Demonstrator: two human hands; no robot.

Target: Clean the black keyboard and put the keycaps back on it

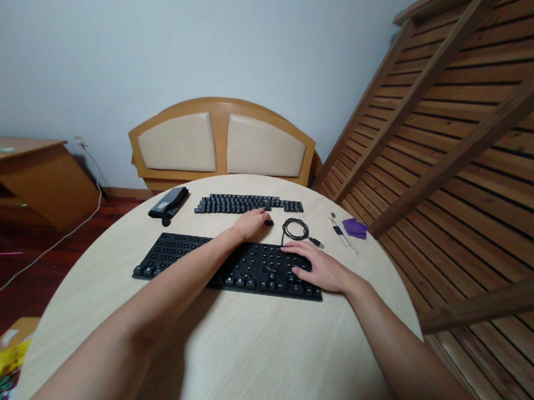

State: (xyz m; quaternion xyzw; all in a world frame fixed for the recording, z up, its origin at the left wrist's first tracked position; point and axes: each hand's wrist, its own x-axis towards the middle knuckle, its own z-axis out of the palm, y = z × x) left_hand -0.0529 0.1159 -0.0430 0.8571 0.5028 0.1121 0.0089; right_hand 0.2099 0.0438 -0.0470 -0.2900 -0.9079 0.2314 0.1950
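Observation:
A black keyboard (165, 253) lies on the round pale table (246, 346), with many of its keycaps off and the small switch stems showing. Behind it, loose black keycaps (234, 205) are laid out in rows. My left hand (250, 224) reaches across the keyboard, its fingers closed around a dark keycap (269, 223) just in front of those rows. My right hand (320, 266) lies on the keyboard's right end, fingers stretched out and apart. The keyboard's coiled cable (295, 229) with its USB plug sits behind that hand.
A dark folded pouch (169, 203) lies at the table's back left. Thin tools (344, 232) and a purple cloth (355, 228) are at the right. A padded wooden headboard (223, 141) stands behind, and a slatted wooden frame (460, 147) leans on the right.

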